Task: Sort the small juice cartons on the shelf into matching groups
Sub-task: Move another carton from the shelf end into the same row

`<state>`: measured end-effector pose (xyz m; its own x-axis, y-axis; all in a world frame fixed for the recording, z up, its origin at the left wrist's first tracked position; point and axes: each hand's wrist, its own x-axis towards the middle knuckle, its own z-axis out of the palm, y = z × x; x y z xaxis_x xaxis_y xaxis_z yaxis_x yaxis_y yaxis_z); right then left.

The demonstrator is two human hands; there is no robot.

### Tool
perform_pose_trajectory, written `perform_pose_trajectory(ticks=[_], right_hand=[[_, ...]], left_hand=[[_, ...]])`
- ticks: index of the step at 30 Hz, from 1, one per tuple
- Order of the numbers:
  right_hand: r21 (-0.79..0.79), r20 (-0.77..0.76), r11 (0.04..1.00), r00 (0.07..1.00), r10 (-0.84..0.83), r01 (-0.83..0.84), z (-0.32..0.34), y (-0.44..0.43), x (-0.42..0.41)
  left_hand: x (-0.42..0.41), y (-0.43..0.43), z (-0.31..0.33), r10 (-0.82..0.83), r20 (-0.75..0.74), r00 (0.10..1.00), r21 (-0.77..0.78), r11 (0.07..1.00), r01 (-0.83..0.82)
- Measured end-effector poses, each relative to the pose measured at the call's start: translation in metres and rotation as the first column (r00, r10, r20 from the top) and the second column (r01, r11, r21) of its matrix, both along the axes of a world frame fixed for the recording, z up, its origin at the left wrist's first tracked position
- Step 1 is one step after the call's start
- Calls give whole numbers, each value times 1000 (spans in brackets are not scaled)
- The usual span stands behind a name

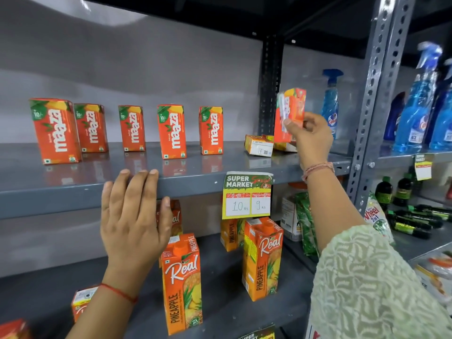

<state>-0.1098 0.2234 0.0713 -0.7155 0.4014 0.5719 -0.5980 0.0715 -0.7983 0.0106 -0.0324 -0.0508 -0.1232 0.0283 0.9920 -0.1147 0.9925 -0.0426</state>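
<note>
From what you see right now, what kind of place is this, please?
Most likely a small supermarket aisle. A price tag printed "SUPER MARKET" hangs on the grey metal shelf, Maaza juice cartons stand in a row facing out, and cleaning spray bottles fill the next rack.

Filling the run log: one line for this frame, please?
right hand: holds small orange carton above shelf | left hand: rests on shelf edge | Maaza cartons: five upright in row | two cartons: lying flat
</note>
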Motion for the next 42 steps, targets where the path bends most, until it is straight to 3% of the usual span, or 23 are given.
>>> perform_pose_trajectory(ticks=[3,5,8,13,16,22,25,29,36,38,42], right_hand=[[-143,-91,954,963,253,-264,6,-5,10],[-200,-127,867,889,440,-457,14,-18,23],[-160,-134,747,764,631,-645,26,-44,42],[-98,-59,532,538,841,-841,41,-111,72],[-52,39,465,463,885,-884,44,-153,84],[-118,148,337,319,936,-934,40,-214,86],[-142,174,314,289,941,-939,37,-230,85],[-118,223,351,320,921,-929,33,-242,81],[59,384,545,523,761,-837,34,-264,68],[33,404,549,514,757,-835,35,-272,65],[-119,394,486,408,824,-866,38,-272,64]], left_hand=[[3,-4,4,-11,23,1000,-22,1000,12],[7,-10,8,-4,33,999,3,1000,4],[17,-25,15,35,40,999,42,998,-37],[38,-58,24,107,79,991,37,993,-110],[52,-81,30,141,92,986,44,988,-145],[62,-97,31,153,84,985,-65,987,-148],[63,-97,32,138,99,986,-56,990,-133],[63,-97,32,136,122,983,-56,990,-130],[63,-96,32,114,123,986,-34,993,-110],[64,-96,32,107,124,986,-30,994,-104],[64,-96,32,95,122,988,-26,995,-92]])
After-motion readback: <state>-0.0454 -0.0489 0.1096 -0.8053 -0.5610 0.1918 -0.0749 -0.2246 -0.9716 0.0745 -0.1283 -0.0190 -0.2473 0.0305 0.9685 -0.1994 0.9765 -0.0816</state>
